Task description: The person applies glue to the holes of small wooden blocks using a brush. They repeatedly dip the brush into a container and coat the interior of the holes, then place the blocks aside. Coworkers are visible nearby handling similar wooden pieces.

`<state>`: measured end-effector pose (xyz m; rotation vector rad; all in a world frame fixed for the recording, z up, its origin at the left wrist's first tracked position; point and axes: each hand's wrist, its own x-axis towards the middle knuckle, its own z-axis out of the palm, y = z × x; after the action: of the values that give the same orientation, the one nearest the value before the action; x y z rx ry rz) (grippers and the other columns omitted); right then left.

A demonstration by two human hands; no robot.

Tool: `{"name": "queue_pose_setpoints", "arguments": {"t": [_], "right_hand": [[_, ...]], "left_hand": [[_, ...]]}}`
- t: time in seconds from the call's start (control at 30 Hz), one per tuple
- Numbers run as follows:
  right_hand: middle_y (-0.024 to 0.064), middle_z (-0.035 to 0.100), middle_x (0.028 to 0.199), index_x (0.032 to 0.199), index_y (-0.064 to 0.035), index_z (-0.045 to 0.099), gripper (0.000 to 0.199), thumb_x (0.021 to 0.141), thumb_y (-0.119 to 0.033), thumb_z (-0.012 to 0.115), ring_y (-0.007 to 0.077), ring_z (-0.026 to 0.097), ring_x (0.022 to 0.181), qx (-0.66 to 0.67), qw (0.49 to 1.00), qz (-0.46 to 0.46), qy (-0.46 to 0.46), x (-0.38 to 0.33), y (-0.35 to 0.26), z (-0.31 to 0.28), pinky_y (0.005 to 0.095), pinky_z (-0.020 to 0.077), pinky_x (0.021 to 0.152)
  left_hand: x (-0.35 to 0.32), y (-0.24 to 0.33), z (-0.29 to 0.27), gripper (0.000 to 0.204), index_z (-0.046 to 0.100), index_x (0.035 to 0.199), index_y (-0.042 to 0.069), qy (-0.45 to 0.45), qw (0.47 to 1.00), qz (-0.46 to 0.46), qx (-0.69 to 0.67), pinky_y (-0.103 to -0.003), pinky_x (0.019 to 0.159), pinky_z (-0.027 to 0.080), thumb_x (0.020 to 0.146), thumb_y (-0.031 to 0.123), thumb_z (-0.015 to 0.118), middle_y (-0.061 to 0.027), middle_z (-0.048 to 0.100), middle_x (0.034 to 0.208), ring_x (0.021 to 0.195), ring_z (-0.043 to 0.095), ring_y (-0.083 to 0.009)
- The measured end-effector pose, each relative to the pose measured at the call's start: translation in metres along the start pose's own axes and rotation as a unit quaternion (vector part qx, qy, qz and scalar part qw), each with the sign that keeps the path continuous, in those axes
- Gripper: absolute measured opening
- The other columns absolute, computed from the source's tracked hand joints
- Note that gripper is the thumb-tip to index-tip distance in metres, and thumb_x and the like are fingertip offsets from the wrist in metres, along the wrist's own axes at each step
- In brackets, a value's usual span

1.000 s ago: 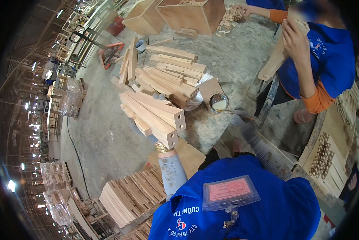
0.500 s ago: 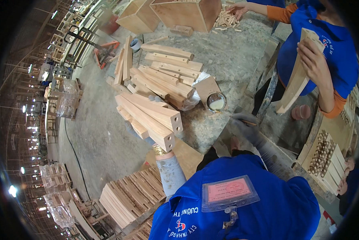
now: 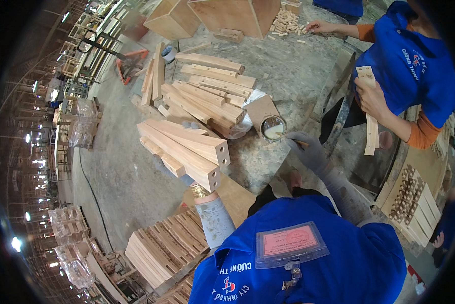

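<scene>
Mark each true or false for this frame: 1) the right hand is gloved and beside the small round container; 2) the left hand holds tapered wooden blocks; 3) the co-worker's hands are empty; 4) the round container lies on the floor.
1) True: the grey-gloved right hand is beside the round container.
2) True: the left hand supports the tapered wooden blocks.
3) False: the co-worker's hand grips a wooden slat.
4) False: the container sits on the table.
</scene>
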<state>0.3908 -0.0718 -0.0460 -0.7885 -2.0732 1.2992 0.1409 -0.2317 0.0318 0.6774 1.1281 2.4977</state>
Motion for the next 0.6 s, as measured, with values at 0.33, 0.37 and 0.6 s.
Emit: {"name": "queue_pose_setpoints", "arguments": {"t": [0.33, 0.37, 0.6], "right_hand": [[0.0141, 0.065, 0.085, 0.093, 0.0, 0.063, 0.014, 0.083, -0.009, 0.061, 0.0253, 0.063, 0.078, 0.035, 0.998, -0.041, -0.01, 0.021, -0.002, 0.007, 0.0313, 0.049, 0.069], [0.011, 0.066, 0.086, 0.096, 0.0008, 0.063, 0.015, 0.083, -0.007, 0.061, 0.0205, 0.062, 0.078, 0.034, 0.998, -0.044, -0.034, 0.018, -0.002, 0.004, 0.029, 0.0488, 0.07], [0.0059, 0.065, 0.092, 0.101, 0.0003, 0.062, 0.015, 0.088, -0.006, 0.058, 0.0123, 0.06, 0.077, 0.306, 0.944, 0.124, 0.016, -0.014, 0.037, 0.017, 0.0264, 0.0498, 0.073]], "left_hand": [[0.005, 0.005, 0.016, 0.069, 0.025, 0.142, 0.016, 0.111, 0.948, -0.138, -0.263, -0.051, 0.093, 0.045, 0.089, 0.061, 0.029, -0.0168, 0.042, 0.133, 0.113, 0.051, -0.0327], [0.004, -0.007, -0.018, 0.07, 0.026, 0.142, 0.016, 0.08, 0.97, -0.123, -0.194, -0.052, 0.093, 0.044, 0.089, 0.062, 0.029, -0.017, 0.043, 0.132, 0.113, 0.05, -0.033], [0.012, -0.013, -0.001, 0.072, 0.029, 0.139, 0.014, 0.024, 0.969, -0.155, -0.192, -0.051, 0.093, 0.042, 0.087, 0.065, 0.027, -0.0185, 0.048, 0.121, 0.107, 0.05, -0.0345]]}}
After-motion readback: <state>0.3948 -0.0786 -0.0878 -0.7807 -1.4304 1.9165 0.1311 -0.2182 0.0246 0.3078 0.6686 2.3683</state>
